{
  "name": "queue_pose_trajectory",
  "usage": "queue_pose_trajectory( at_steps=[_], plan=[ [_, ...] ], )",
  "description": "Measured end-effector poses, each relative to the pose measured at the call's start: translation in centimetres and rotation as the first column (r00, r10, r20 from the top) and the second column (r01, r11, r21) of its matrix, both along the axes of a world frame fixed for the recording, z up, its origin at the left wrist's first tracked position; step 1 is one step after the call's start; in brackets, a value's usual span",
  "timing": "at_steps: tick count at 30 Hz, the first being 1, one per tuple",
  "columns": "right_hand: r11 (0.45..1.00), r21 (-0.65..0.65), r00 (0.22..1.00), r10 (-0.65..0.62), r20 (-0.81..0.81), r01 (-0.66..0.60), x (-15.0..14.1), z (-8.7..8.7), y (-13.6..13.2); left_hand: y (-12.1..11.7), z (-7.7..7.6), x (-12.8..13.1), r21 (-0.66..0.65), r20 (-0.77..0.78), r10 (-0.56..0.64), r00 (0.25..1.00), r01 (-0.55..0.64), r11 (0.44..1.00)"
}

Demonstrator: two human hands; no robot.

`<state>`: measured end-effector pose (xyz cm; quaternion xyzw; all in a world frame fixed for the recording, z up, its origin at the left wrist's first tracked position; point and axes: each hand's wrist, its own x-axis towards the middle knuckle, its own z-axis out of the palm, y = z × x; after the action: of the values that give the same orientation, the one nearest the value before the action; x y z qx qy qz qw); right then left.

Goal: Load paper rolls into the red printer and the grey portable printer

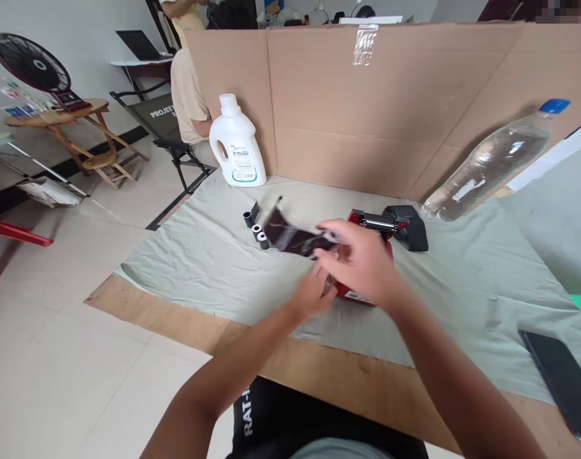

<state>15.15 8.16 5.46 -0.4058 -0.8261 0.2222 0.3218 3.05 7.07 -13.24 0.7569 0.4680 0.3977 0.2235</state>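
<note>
My right hand (360, 258) is closed on a roll of dark, shiny film (295, 239), its loose strip reaching left and blurred by motion. Just below it, my left hand (314, 293) has its fingers curled close to the left side of a red device (360, 296); whatever lies between them is hidden. This device has a black roller bar (379, 222) along its top, and my right hand covers much of its body. Left of the film, several small black rolls (257, 233) with light cores stand on the cloth.
A white detergent jug (237, 150) and a cardboard panel (338, 115) stand at the back. A clear bottle (495, 166) leans at right, near a black padded item (409, 229). A phone (560, 382) lies front right on the grey cloth (190, 268). A person (190, 95) sits behind.
</note>
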Motion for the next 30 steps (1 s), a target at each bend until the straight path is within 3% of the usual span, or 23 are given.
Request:
queue_pose_trajectory(
  at_steps=[3,6,9,11,15,19,24,27,30],
  plan=[
    [0.996,0.023,0.982,0.078,0.17,-0.083,-8.1,-3.4,1.2,0.1,-0.3,0.0,-0.032,0.013,-0.013,1.0,0.013,0.999],
    [0.994,-0.028,0.889,0.104,0.445,-0.102,-14.1,-7.4,2.0,0.0,0.4,-0.4,-0.092,-0.009,-0.029,1.0,0.028,0.995],
    [0.994,-0.099,0.83,0.097,0.55,-0.05,-16.7,-10.5,2.2,-0.1,1.3,-0.8,-0.17,-0.061,-0.038,0.997,0.027,0.985],
    [0.993,-0.113,0.82,0.089,0.566,-0.031,-16.8,-11.6,2.1,-0.1,1.6,-0.9,-0.201,-0.079,-0.054,0.995,0.037,0.979],
    [0.998,-0.066,0.862,0.038,0.505,-0.006,-15.5,-10.9,3.4,0.4,1.3,-0.8,-0.211,-0.007,-0.1,0.995,0.096,0.973],
    [0.998,-0.045,0.914,-0.016,0.406,0.038,-15.2,-8.7,8.0,0.8,0.8,-0.7,-0.177,0.132,-0.119,0.984,0.142,0.974],
    [0.978,-0.201,0.879,0.045,0.474,0.059,-18.3,-8.1,13.1,0.2,2.1,-0.9,-0.24,0.226,-0.083,0.971,0.138,0.961],
    [0.97,-0.241,0.875,0.092,0.475,0.029,-20.2,-8.3,13.9,-0.3,3.1,-1.0,-0.292,0.249,-0.046,0.967,0.12,0.949],
    [0.975,-0.223,0.908,0.085,0.411,0.009,-20.1,-7.9,14.3,-0.1,3.1,-1.1,-0.233,0.214,-0.057,0.975,0.107,0.966]
  ],
)
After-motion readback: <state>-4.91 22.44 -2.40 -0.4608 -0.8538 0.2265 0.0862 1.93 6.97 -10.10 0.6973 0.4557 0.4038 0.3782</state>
